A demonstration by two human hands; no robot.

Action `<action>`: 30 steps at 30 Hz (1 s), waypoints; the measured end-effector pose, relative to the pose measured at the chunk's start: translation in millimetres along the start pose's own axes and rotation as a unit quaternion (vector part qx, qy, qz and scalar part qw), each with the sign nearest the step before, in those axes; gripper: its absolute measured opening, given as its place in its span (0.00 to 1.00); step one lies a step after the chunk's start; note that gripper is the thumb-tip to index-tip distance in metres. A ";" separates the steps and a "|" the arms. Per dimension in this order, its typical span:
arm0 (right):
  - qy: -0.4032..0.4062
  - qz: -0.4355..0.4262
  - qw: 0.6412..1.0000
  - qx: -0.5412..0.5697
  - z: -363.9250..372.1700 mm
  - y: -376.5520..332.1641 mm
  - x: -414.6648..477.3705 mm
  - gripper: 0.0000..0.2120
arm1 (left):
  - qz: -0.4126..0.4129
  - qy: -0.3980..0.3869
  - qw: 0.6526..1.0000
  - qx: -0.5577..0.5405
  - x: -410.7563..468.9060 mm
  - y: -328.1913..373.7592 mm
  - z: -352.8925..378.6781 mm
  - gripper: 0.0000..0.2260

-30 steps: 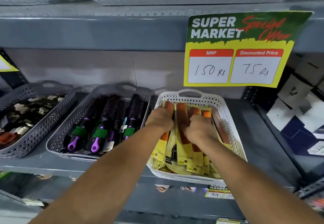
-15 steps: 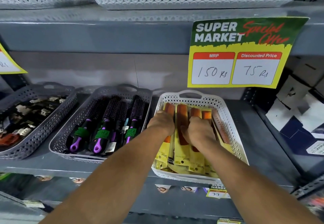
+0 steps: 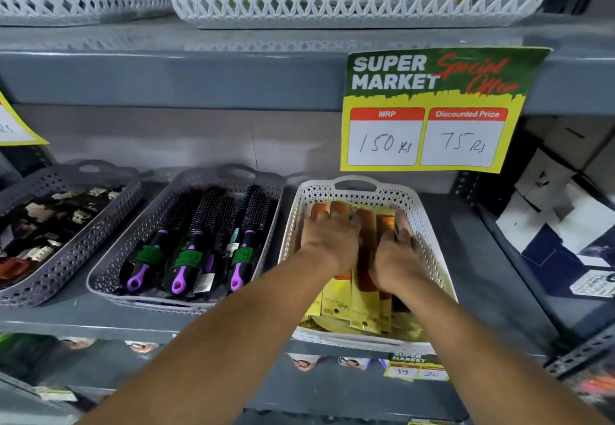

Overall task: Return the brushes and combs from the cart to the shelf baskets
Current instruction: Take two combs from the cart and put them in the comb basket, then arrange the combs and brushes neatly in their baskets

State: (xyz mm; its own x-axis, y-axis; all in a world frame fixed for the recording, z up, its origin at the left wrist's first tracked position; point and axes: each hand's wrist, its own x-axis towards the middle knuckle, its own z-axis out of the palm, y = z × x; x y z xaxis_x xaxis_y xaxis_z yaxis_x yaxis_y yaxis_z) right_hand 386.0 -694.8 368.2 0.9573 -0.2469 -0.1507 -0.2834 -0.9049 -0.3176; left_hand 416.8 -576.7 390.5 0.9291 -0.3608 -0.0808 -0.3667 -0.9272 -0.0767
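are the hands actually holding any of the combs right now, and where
Cannot be told. The left hand lies flat, fingers spread, on the packaged combs in the white basket; the right hand covers them, hiding any grip.

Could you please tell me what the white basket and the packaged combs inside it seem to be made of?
White basket: likely moulded plastic, matte, with evenly perforated walls and a cut-out handle. Combs: probably orange-brown plastic, smooth; their yellow sleeves look like glossy film or card, unclear which.
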 end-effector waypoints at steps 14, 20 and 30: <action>-0.012 -0.032 0.999 -0.014 18.2 3.9 -2.7 0.29 | 0.073 -0.048 0.994 -0.059 -14.2 -14.9 42.9 0.30; -0.032 -0.025 0.998 -0.038 16.9 10.4 -1.3 0.29 | 0.076 -0.045 0.995 -0.054 -10.2 -13.4 44.2 0.33; -0.014 -0.034 0.997 -0.070 13.8 10.2 -3.4 0.28 | 0.068 -0.015 0.993 -0.094 -12.3 -26.2 41.7 0.29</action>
State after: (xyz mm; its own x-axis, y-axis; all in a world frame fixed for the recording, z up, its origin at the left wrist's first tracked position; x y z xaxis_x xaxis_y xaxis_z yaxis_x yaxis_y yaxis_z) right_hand 379.1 -698.4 352.5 0.9714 -0.1755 -0.1598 -0.2053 -0.9593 -0.1941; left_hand 413.0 -543.8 352.1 0.8689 -0.4831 -0.1077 -0.4704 -0.8737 0.1236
